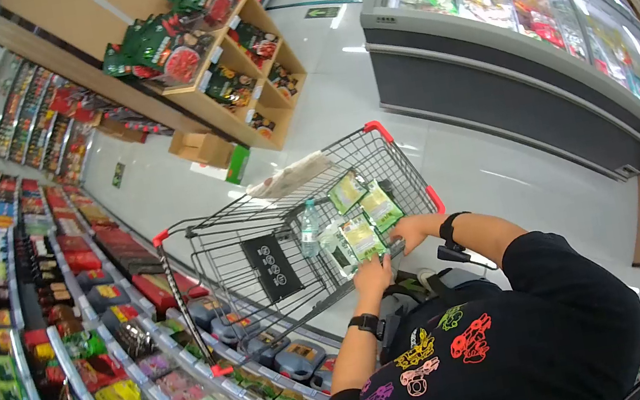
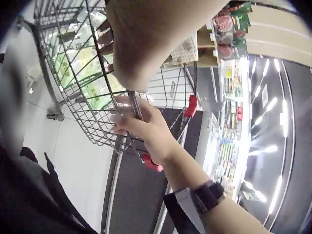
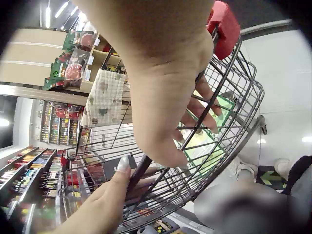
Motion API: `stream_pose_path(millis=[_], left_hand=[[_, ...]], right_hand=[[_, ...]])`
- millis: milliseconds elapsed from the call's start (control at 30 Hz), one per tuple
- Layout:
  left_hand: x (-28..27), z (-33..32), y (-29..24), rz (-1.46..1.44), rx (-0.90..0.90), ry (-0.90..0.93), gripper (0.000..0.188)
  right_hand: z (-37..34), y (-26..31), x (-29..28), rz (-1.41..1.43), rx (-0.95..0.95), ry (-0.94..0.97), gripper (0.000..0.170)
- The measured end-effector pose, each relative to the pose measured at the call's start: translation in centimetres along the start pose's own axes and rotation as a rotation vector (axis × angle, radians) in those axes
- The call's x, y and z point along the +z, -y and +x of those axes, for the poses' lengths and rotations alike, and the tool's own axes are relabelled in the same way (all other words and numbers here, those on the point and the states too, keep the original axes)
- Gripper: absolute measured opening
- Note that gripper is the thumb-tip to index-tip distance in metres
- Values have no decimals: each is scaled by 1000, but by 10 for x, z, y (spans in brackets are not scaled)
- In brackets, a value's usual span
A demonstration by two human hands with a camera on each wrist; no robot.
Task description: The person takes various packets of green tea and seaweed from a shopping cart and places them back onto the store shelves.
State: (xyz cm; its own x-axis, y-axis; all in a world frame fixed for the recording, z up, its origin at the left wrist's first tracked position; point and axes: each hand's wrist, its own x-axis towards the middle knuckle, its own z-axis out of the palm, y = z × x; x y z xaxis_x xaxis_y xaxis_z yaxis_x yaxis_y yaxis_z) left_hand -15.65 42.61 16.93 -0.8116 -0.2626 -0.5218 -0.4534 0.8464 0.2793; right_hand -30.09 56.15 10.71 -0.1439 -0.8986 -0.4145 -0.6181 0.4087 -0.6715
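Shopping cart (image 1: 335, 293): stands in the middle of the aisle, its striped handle (image 1: 182, 297) to the left, its red-cornered end to the right; the person is at its near side.
Left hand (image 1: 372, 275): grips the near rim, fingers over the inner side, thumb on the outside.
Right hand (image 1: 412, 232): grips the same rim just to the right, closer to the red corner (image 1: 436, 199).
Best hold: steering by the side rim should go better with the hands spread wider and pulling evenly; bunched near one end, they may swing the cart.
Load: green-and-white packets (image 1: 361, 238) lie loose near the hands, a bottle (image 1: 309, 228) to their left; smooth, slow moves should keep them from sliding.
Far rim: a checked cloth (image 1: 291, 178) hangs over it and could slip off if the cart is jolted.
Feet: a shoe (image 3: 242, 169) shows close to a caster (image 3: 263, 126), so stepping wide seems wise.
Left side: shelves (image 1: 120, 336) with jugs (image 1: 301, 359) crowd the handle end; watch that corner.
Far right: a chest freezer (image 1: 485, 81).
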Motion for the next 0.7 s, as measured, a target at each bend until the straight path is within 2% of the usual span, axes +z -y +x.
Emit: stream_pose_path(millis=[100, 133, 167, 200, 300, 367, 400, 500, 533, 633, 700], left_hand=[[10, 44, 22, -150, 194, 180, 57], [25, 69, 35, -221, 211, 370, 59], [32, 81, 46, -289, 235, 417, 59], [38, 89, 57, -370, 256, 463, 59], [46, 97, 90, -720, 150, 622, 55], [57, 108, 109, -1126, -57, 765, 52], [-24, 79, 85, -1094, -267, 705, 48], [29, 114, 117, -1045, -303, 619, 46], [75, 137, 138, -991, -191, 596, 42], [53, 144, 142, -1033, -297, 492, 41], [53, 150, 148, -1069, -482, 465, 41]], right_hand=[[-3, 12, -23, -69, 47, 44, 59], [-1, 18, -31, -136, 58, 46, 59], [2, 22, -34, -206, 66, 56, 59], [0, 21, -29, -258, -30, -125, 56], [7, 33, -35, -270, -29, -64, 52], [15, 34, -38, -254, -2, 23, 48], [17, 34, -36, -245, -3, 39, 48], [22, 33, -33, -255, 18, 122, 50], [21, 37, -35, -250, 25, 125, 51], [24, 41, -45, -213, 59, 132, 55], [27, 40, -50, -160, 73, 148, 56]])
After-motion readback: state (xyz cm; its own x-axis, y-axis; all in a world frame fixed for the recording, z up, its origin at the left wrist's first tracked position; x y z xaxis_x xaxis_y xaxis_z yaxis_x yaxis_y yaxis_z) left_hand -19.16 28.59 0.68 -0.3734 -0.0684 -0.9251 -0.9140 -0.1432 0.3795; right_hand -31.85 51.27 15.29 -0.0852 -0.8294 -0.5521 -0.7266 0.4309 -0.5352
